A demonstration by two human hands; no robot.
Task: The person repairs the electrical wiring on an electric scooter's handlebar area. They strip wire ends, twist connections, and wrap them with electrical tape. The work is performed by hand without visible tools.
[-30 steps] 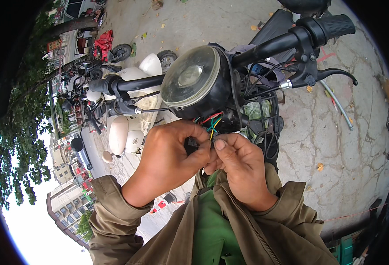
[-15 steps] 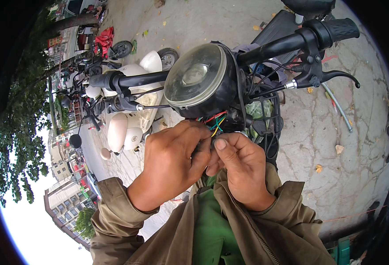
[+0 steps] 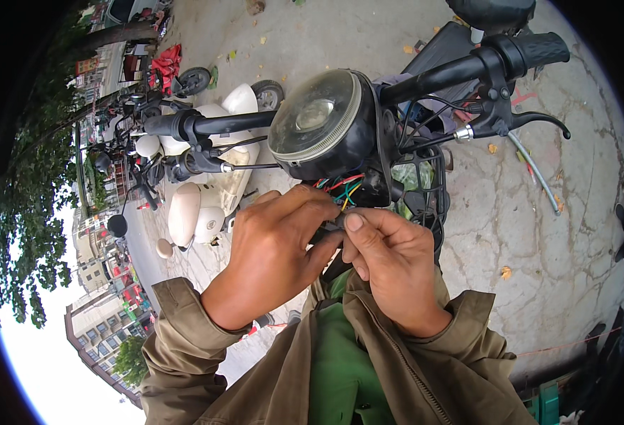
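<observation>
Just below a round headlight (image 3: 315,117) with a clear lens, my two hands meet at a bundle of thin red, green and yellow wires (image 3: 349,190). The fingers of my left hand (image 3: 273,237) are closed around a small dark piece (image 3: 335,222), mostly hidden by the fingers. My right hand (image 3: 397,262) pinches the same spot between thumb and forefinger, where the yellow wire runs in. The wires come out from under the black headlight housing. Their lower ends are covered by my fingers.
Black handlebar grips (image 3: 544,49) and a brake lever (image 3: 542,124) reach out to the right. Behind the left bar stands a white scooter (image 3: 195,212). A mesh basket (image 3: 425,180) holds something green, and a metal tube (image 3: 535,173) lies on the cracked pavement.
My left fingers have spread a little apart from the palm, showing more of the dark piece. Both hands stay at the wires. The view has shifted slightly.
</observation>
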